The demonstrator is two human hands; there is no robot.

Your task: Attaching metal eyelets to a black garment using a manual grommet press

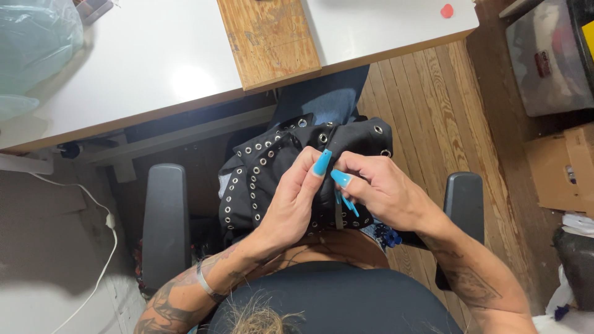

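One black garment [272,173], studded with rows of metal eyelets too many to count, lies on the lap between two chair armrests [166,216]. Two hands work at its centre. The left hand [291,201] has a pinching grip on the fabric; the right hand [377,188] likewise grips it, fingers closed. The surface [142,68] edge runs just above the garment, carrying one wooden board [269,37]. Open plank floor [433,111] lies to the right. One grey bin [550,55] stands there; its contents cannot be told.

Tattooed forearms, silver bracelet [205,281] on left wrist, long bright-blue nails [322,162], black top [334,297]
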